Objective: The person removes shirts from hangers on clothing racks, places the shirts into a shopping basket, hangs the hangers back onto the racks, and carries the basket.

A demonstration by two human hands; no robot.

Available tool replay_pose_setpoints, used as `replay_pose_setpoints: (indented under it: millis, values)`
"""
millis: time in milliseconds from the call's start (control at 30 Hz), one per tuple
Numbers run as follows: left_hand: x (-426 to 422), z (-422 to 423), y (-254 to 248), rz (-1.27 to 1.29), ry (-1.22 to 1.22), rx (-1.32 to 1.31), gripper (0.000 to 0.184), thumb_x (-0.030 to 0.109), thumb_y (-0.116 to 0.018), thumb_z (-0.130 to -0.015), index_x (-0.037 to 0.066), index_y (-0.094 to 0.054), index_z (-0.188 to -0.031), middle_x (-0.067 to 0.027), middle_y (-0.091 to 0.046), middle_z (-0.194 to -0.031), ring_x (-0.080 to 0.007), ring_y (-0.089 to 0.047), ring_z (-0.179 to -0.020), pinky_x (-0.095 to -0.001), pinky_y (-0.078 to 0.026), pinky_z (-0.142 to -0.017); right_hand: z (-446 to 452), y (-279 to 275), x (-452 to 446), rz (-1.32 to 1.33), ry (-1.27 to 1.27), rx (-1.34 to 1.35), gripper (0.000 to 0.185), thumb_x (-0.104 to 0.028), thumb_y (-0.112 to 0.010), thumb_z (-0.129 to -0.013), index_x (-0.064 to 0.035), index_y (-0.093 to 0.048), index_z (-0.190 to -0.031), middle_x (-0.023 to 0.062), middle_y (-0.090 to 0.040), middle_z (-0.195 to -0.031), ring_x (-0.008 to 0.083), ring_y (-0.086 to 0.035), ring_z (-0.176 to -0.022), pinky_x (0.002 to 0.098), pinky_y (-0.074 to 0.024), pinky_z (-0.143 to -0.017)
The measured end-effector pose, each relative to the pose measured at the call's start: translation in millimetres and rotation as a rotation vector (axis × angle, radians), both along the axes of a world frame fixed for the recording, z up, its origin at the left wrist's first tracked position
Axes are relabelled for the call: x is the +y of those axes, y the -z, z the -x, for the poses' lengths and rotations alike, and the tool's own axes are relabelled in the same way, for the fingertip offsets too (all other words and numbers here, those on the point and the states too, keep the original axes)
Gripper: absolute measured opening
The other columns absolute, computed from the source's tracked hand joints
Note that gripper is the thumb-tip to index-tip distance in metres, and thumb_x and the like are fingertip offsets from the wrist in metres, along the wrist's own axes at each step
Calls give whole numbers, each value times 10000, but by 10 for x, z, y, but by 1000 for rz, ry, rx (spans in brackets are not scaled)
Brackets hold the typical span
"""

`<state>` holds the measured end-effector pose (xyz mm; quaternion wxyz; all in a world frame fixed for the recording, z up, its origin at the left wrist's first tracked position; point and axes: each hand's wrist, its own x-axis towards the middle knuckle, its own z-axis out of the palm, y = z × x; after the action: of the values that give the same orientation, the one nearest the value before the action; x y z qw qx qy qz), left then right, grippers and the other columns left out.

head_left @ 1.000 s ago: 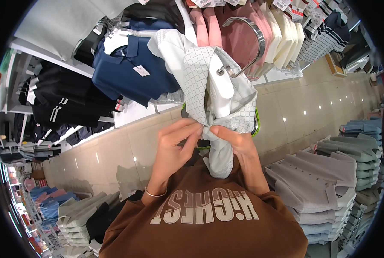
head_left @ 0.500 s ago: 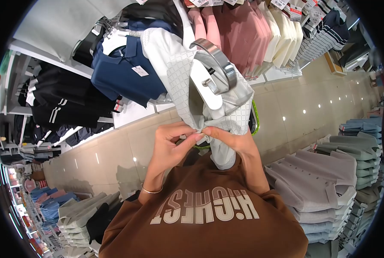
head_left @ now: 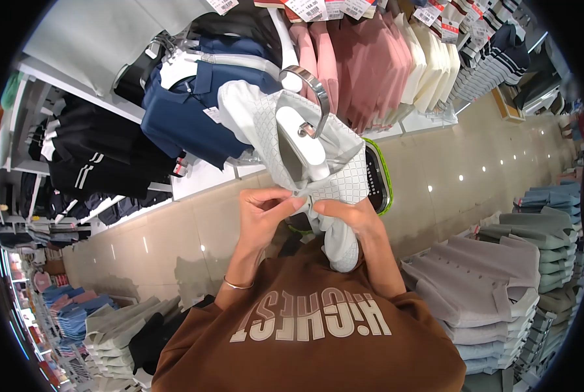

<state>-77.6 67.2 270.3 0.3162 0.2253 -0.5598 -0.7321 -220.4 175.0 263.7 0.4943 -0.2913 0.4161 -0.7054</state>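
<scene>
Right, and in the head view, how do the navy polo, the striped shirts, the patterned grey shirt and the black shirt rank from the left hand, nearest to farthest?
From the left hand:
1. Patterned grey shirt: in its fingers.
2. Navy polo: upper left, hanging.
3. Black shirt: farther left.
4. Striped shirts: far upper right.

The gripped shirt (head_left: 348, 185) was matt cloth. Beyond the grip, the hanger (head_left: 313, 155) looked smooth plastic; its hook (head_left: 321, 98), glossy metal.
</scene>
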Motion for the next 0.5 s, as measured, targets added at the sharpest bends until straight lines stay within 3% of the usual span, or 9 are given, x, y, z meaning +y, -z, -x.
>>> replay_pose_setpoints:
  millis: [233,500]
  values:
    - [13,61,16,381,-187,-41,71,-38,-699,-704,-45,-671,-769,-54,-623,-626,-47,-504,-537,-189,-372,-480,-90,56,-117,67,75,172,409,-115,-611,-839,16,-471,-1200,47,-533,-1104,135,-495,-983,277,-414,-854]
    - [41,123,-238,753,-170,-137,49,-9,-705,-662,-14,-656,-661,-47,-562,-496,-96,-483,-405,-206,-352,-440,-141,7,-192,-24,193,60,369,-192,-549,-887,14,-488,-1188,42,-515,-1114,128,-469,-1008,269,-390,-870]
